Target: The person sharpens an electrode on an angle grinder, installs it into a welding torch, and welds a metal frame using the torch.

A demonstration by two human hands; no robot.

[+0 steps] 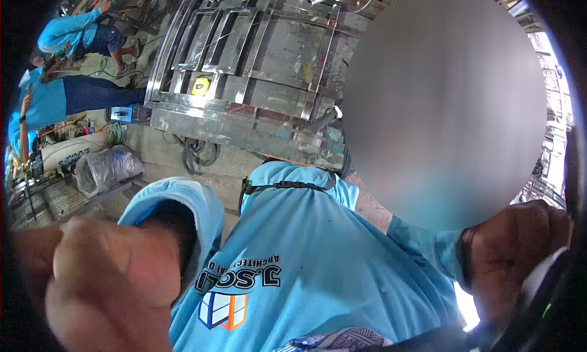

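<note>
My left hand [116, 275] is raised close to the camera at the lower left, its fingers curled; whatever they hold is hidden. At the right edge, my right hand [516, 254] is also up beside the camera, bent fingers in shadow near a dark, blurred edge. What it grips cannot be made out. Between both arms hangs my light blue shirt [318, 254] with printed lettering and a dark strap with a buckle [287, 185]. A large round grey blur covers the upper right.
Ahead lies a shiny metal frame [244, 71] on a worktable [244, 135], with a yellow tape measure [200, 86] on it. Two people in blue shirts [46, 101] are at the left. A blue machine [129, 113], coiled cable [199, 153] and plastic-wrapped bundle [109, 168] sit lower down.
</note>
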